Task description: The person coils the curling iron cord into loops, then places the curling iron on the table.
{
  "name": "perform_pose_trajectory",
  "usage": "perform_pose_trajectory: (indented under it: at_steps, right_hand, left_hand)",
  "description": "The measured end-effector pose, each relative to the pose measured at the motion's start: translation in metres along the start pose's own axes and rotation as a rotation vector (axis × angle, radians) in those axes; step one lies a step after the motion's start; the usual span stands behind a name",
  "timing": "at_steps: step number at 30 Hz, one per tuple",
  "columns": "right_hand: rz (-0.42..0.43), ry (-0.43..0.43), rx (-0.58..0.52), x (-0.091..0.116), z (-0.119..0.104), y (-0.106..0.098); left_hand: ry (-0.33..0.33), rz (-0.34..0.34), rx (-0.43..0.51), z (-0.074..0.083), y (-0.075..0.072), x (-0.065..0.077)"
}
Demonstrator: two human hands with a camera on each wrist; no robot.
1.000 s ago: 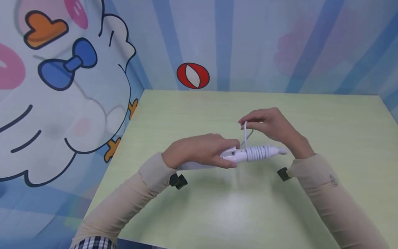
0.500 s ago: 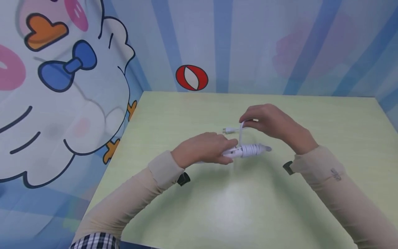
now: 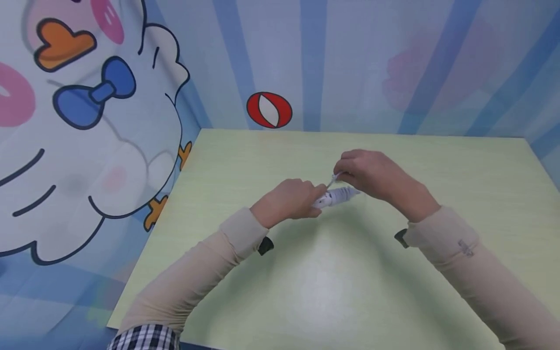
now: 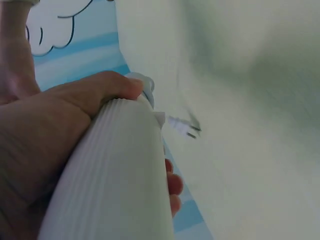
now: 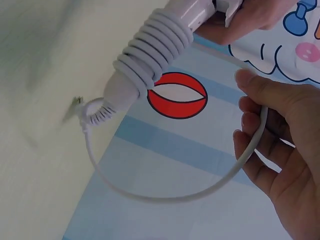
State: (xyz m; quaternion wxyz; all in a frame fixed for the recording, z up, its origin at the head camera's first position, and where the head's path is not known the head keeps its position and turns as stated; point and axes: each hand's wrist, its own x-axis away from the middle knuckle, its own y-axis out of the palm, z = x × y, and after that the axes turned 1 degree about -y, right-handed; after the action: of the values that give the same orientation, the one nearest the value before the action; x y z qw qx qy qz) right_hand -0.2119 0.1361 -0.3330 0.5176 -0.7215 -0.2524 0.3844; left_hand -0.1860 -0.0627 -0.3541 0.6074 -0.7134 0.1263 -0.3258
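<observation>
My left hand [image 3: 290, 199] grips a white corded appliance [image 4: 115, 170] with a ridged body, its thumb lying along the top. The tapered handle [image 3: 339, 195] points right, with several turns of white cord [image 5: 150, 47] wound round it. My right hand [image 3: 367, 172] holds a loose length of this cord [image 5: 200, 195] in curled fingers, just above and right of the handle. In the right wrist view the loose cord hangs in a wide curve between the fingers and the handle's tip. A white two-prong plug [image 4: 182, 126] dangles beyond the appliance. The left palm hides much of the body.
The pale green table [image 3: 323, 291] lies below both hands. A blue striped backdrop [image 3: 350, 63] with a red ball print [image 3: 269, 110] stands behind it, and a white cartoon bird panel [image 3: 87, 170] borders the left side.
The appliance has moved slightly farther from me, and its handle tip has shifted left. The right hand has come closer to it. The plug, visible half a second ago, no longer shows clearly in the head view.
</observation>
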Motion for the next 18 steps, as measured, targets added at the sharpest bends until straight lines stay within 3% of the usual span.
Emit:
perform_pose_trajectory:
  at_steps: [6,12,18]
  right_hand:
    - [-0.028,0.098,-0.008,0.003,-0.007,0.006]
    - [-0.045,0.235,-0.126,0.010,-0.015,0.020]
    - [-0.017,0.318,-0.265,0.021,-0.016,0.043]
  left_hand:
    - [-0.079,0.030,0.148,-0.020,0.004,-0.010]
    - [-0.155,0.054,0.257,-0.036,0.007,-0.017]
    - [-0.161,0.114,0.364,-0.051,0.013,-0.017]
